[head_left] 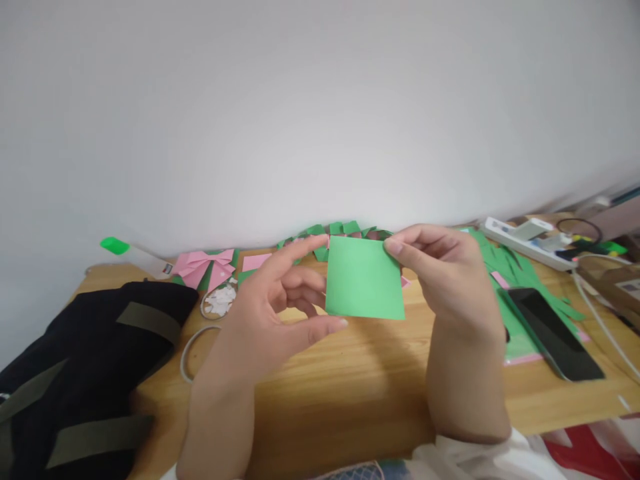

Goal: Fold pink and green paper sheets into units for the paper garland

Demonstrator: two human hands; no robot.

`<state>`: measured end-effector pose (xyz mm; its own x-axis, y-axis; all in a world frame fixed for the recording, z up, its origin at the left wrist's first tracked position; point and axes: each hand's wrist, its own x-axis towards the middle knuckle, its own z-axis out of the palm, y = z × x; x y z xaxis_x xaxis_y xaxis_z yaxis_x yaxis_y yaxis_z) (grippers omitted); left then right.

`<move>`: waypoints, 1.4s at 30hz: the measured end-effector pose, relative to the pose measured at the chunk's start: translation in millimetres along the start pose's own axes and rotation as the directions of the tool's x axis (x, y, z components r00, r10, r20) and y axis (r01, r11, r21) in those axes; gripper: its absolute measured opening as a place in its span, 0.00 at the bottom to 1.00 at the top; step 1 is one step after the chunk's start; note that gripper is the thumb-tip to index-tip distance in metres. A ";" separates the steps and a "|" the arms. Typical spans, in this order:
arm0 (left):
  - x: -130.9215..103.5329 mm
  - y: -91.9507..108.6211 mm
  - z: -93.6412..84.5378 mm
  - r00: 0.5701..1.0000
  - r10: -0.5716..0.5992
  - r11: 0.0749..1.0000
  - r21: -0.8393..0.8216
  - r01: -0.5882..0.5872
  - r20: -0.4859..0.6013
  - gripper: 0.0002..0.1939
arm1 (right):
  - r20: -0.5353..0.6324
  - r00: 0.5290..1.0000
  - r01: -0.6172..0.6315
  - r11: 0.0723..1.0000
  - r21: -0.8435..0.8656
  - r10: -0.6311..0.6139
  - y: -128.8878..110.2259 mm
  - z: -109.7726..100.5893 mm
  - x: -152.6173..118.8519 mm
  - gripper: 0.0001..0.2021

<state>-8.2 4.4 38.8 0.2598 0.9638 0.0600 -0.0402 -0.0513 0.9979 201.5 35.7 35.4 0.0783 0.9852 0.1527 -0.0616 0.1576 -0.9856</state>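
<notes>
A square sheet of green paper [365, 278] is held up above the wooden table, facing me. My right hand [447, 277] pinches its upper right corner between thumb and fingers. At the left edge of the sheet is my left hand [270, 307], its index finger and thumb spread apart. The index fingertip reaches the upper left corner, while the thumb lies just under the bottom edge; whether they touch the paper I cannot tell. Behind the sheet, partly covered, lie folded green and pink paper pieces [345, 230] against the wall.
On the left sit a pink paper bow [206, 268], white scraps [221, 300], a roll of tape [187, 353] and dark cloth [110, 353]. To the right are green paper strips [520, 267], a phone [555, 333] and a power strip [525, 243] with a white cable.
</notes>
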 end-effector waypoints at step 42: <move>9.0 -3.9 7.1 0.995 0.101 0.995 0.015 -0.101 -0.004 0.04 | 0.289 0.957 0.052 0.996 -0.066 -0.031 -3.9 17.2 -20.5 0.12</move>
<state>1.1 11.5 35.6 0.2501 0.9549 0.1601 -0.0517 -0.1520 0.9870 183.0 16.1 37.4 -0.2111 0.9574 0.1973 0.0081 0.2035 -0.9790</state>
